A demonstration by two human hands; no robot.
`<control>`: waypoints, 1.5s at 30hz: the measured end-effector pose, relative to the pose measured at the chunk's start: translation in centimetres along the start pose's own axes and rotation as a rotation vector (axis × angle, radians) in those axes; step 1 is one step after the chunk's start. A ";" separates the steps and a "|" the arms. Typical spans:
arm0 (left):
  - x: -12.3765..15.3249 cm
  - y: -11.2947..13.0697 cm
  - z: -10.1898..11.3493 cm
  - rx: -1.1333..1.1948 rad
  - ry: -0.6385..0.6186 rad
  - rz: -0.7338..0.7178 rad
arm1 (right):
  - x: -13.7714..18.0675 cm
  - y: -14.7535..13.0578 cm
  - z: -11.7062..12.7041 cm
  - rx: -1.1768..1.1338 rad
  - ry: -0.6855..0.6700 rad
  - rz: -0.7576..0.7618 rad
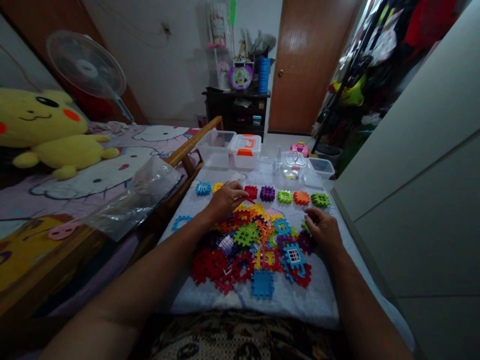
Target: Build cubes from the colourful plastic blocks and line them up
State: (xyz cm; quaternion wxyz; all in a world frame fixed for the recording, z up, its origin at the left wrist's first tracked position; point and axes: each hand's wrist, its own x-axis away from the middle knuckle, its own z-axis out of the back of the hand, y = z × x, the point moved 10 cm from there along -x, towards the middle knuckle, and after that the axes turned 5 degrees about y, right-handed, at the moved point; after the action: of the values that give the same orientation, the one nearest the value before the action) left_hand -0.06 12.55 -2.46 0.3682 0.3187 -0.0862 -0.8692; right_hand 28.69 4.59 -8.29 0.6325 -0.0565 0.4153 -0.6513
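Note:
My left hand (229,196) is closed over the far side of the pile, pinching a small red plastic piece (250,200) that sticks out past its fingertips. My right hand (323,228) hovers at the pile's right edge with curled fingers; a green piece (306,228) and a purple interlocking block (306,242) are close by its thumb. What its fingers hold, if anything, is hidden. Between my hands spreads a heap of notched square blocks in several colours, including a green block (246,234), a blue panel (262,284) and red blocks (213,264).
Beyond the pile runs a row of stacked blocks, among them purple (267,193) and orange (301,198) ones. Clear plastic boxes (217,150) and an orange-latched box (245,152) stand at the table's far end. A wooden bed rail (193,142) borders the left; a white cabinet (423,200) the right.

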 end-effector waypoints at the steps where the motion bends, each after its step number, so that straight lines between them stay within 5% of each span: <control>1: 0.6 -0.5 0.6 0.005 0.003 0.022 | 0.0 0.0 0.0 0.000 -0.003 0.000; 10: 6.5 -2.0 2.8 0.137 -0.168 0.061 | 0.0 -0.5 -0.1 0.003 -0.010 0.005; 17: 6.0 -0.7 2.7 -0.036 -0.288 0.084 | 0.0 -0.3 -0.1 0.008 -0.001 0.001; 25: 3.6 1.9 -3.4 -0.122 -0.456 -0.009 | 0.0 -0.2 0.2 0.013 0.004 -0.015; 32: 3.3 0.7 -4.9 -0.181 -0.526 0.081 | -0.1 -0.1 0.1 0.003 0.003 -0.014; 36: 2.6 0.3 -3.6 -0.089 -0.419 0.096 | 0.0 -0.2 0.1 0.011 -0.002 -0.009; 41: 2.8 -1.7 1.1 0.062 -0.228 0.203 | 0.0 -0.2 0.1 0.012 0.001 0.001; 45: 4.7 -2.7 1.5 0.054 -0.324 0.200 | -0.1 -0.1 -0.1 0.015 -0.011 0.007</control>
State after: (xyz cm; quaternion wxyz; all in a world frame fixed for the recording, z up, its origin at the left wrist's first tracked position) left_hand -5.08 11.06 -4.61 0.4254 0.1741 -0.1991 -0.8655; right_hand 28.56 4.70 -8.25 0.6374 -0.0540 0.4072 -0.6519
